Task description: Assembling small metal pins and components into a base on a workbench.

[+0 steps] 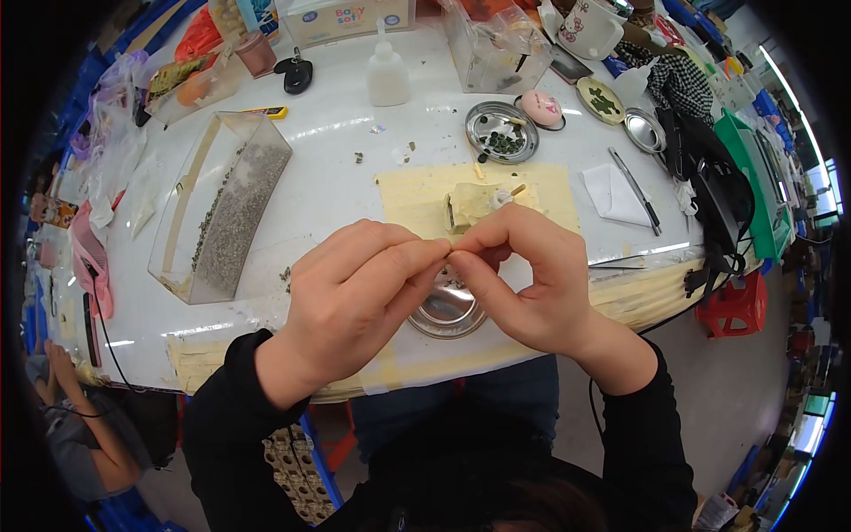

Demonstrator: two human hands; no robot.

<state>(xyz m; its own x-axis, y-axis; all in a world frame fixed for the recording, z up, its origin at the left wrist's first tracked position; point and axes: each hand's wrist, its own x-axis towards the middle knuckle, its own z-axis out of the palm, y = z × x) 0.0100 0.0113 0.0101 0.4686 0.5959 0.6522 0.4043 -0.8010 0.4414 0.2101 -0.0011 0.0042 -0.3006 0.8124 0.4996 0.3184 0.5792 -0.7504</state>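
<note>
Above the table's near edge, my left hand (pixel 341 297) and my right hand (pixel 536 279) meet fingertip to fingertip, both pinched closed. Whatever sits between the fingertips is too small to make out. Below them lies a shiny round metal dish (pixel 448 319), partly covered by my hands, with a few small bits at its far side. Just beyond my fingers, a small cream-coloured block (pixel 460 209) with a whitish lump and a short stick rests on a yellow sheet (pixel 403 188). Farther back stands another metal dish (pixel 534 142) with small dark green pieces.
To the left is a clear box (pixel 182 232) of grey-green granules. A white squeeze bottle (pixel 387 80), a key fob (pixel 298 76) and a clear bin (pixel 496 53) stand at the back. On the right lie a black pen (pixel 635 191), white paper (pixel 612 197) and a black bag (pixel 709 177).
</note>
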